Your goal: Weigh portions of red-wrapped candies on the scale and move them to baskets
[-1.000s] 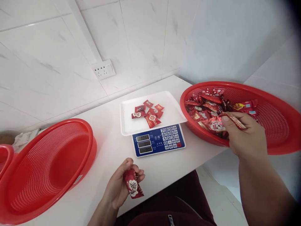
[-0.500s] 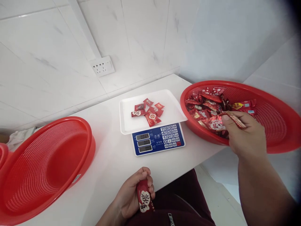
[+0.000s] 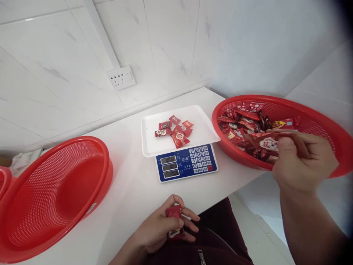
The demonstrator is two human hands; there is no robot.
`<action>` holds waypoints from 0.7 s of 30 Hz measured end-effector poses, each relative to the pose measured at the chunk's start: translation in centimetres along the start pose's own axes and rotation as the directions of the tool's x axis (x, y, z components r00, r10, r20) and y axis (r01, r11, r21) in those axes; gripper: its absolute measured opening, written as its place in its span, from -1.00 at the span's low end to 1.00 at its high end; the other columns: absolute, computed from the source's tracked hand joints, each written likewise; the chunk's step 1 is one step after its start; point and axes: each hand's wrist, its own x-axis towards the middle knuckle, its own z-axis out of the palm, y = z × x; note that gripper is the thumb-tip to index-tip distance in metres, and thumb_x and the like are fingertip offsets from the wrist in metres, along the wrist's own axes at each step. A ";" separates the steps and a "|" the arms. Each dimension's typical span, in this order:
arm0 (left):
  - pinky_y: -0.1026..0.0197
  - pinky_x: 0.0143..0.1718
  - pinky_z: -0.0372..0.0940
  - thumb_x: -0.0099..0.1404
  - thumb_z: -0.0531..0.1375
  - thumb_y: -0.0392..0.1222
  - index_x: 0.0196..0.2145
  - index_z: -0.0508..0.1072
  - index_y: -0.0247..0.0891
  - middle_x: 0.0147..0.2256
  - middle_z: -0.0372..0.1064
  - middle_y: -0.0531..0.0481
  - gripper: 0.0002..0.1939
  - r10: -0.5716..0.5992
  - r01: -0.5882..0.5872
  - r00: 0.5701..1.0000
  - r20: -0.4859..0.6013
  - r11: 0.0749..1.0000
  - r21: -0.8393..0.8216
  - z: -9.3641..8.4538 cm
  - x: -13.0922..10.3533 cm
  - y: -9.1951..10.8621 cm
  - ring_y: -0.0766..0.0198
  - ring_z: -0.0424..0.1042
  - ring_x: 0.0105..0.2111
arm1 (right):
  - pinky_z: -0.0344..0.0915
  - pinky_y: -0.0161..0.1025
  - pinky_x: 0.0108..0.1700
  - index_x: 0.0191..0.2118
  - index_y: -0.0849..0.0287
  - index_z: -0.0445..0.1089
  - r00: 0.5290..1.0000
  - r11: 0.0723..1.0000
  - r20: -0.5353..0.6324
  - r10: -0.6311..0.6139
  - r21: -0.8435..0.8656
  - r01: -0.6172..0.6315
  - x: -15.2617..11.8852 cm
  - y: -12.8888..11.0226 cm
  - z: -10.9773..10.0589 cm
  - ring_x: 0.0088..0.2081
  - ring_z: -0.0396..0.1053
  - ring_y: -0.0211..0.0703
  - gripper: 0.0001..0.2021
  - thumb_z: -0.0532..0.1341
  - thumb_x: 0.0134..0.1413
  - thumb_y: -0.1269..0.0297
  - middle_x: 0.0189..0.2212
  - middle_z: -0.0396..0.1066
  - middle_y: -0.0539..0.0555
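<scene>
My left hand [image 3: 165, 224] is closed around a red wrapped candy [image 3: 174, 212] near the table's front edge, the thumb lying across the wrapper. Over the right basket's near rim, my right hand [image 3: 300, 162] pinches a red candy packet with a white label [image 3: 269, 144]; the hand is slightly blurred. Below and behind it, many red wrapped candies [image 3: 249, 119] fill the left part of the right red basket [image 3: 317, 154]. Several small red candies [image 3: 179, 135] lie on the white tray [image 3: 150, 145] of a blue digital scale [image 3: 187, 163].
Another red perforated basket [image 3: 74, 191] stands on the left of the white table [image 3: 129, 169], with part of a further red container [image 3: 4, 180] beyond it. A tiled wall with a power socket [image 3: 121, 77] borders the table's back.
My right hand has lifted the candy packet and shifted right. In my left hand the candy is turned, with the thumb now over it and the other fingers loosened.
</scene>
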 end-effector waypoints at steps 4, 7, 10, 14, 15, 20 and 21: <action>0.05 -0.24 0.34 0.12 0.21 -0.36 -0.35 0.33 -0.24 -0.16 0.39 -0.13 -0.86 0.110 -0.092 0.984 -0.140 0.988 0.123 1.5 1.0 0.9 0.17 0.39 -0.23 | 0.36 -0.10 -0.45 -0.42 0.06 0.42 0.943 0.948 0.324 0.077 0.269 -0.170 -1.3 -3.8 -1.7 -0.50 0.39 -0.10 -0.87 0.25 -0.09 0.14 -0.52 0.43 0.02; 0.14 -0.27 0.35 0.00 0.27 -0.42 -0.11 0.38 -0.18 -0.06 0.32 -0.13 -0.54 0.127 -0.104 0.987 -0.098 0.971 0.216 2.2 1.8 0.9 0.20 0.38 -0.23 | 0.39 -0.16 -0.41 -0.45 0.05 0.45 0.470 0.940 0.882 -0.042 0.194 -0.280 -2.8 -6.1 -2.3 -0.40 0.44 -0.10 -0.87 0.22 -0.04 0.15 -0.38 0.48 0.06; 0.28 -0.40 0.28 -0.02 0.24 -0.50 0.22 0.02 -0.01 -0.17 0.39 -0.06 -0.09 0.082 -0.074 0.997 -0.012 0.944 0.321 2.4 2.1 0.5 0.29 0.41 -0.36 | 0.31 -0.16 -0.09 -0.43 0.06 0.46 0.021 0.949 0.972 -0.234 0.233 -0.211 -4.5 -7.4 -1.7 -0.07 0.36 -0.09 -0.87 0.18 0.05 0.26 -0.29 0.48 0.05; 0.35 -0.51 0.17 -0.01 0.22 -0.51 0.27 -0.15 -0.02 -0.37 0.44 0.05 0.00 0.039 -0.041 0.999 0.014 0.895 0.445 2.4 2.3 0.3 0.40 0.33 -0.55 | 0.24 -0.22 -0.07 -0.38 0.11 0.44 0.049 0.935 0.950 -0.309 0.312 -0.166 -6.4 -8.2 -0.7 -0.13 0.34 -0.18 -0.90 0.18 0.07 0.34 -0.32 0.46 0.03; 0.34 -0.48 0.20 -0.02 0.24 -0.50 0.24 -0.02 -0.08 -0.37 0.45 0.03 -0.07 0.029 -0.041 0.999 0.035 0.903 0.427 2.6 2.4 0.3 0.37 0.36 -0.52 | 0.24 -0.23 -0.09 -0.39 0.12 0.43 0.079 0.929 0.943 -0.322 0.331 -0.163 -6.7 -8.3 -0.6 -0.18 0.35 -0.21 -0.91 0.18 0.07 0.36 -0.33 0.46 0.02; 0.13 -0.29 0.31 0.05 0.29 -0.29 -0.25 0.49 -0.34 -0.40 0.49 -0.11 -0.74 -0.032 0.017 0.997 0.073 0.979 0.201 4.8 3.1 1.0 0.15 0.46 -0.39 | 0.24 -0.20 -0.11 -0.33 0.09 0.41 0.164 0.949 0.942 -0.293 0.307 -0.070 -7.1 -8.3 -0.9 -0.24 0.34 -0.18 -0.93 0.19 0.06 0.29 -0.34 0.46 -0.01; 0.11 -0.30 0.32 0.03 0.31 -0.28 -0.21 0.49 -0.31 -0.37 0.50 -0.12 -0.69 -0.045 0.036 0.998 0.050 0.985 0.171 5.2 3.1 1.2 0.13 0.48 -0.39 | 0.25 -0.20 -0.14 -0.28 0.08 0.40 0.202 0.956 0.940 -0.276 0.290 -0.043 -6.4 -8.0 -1.1 -0.24 0.34 -0.17 -0.88 0.19 0.05 0.23 -0.33 0.46 0.00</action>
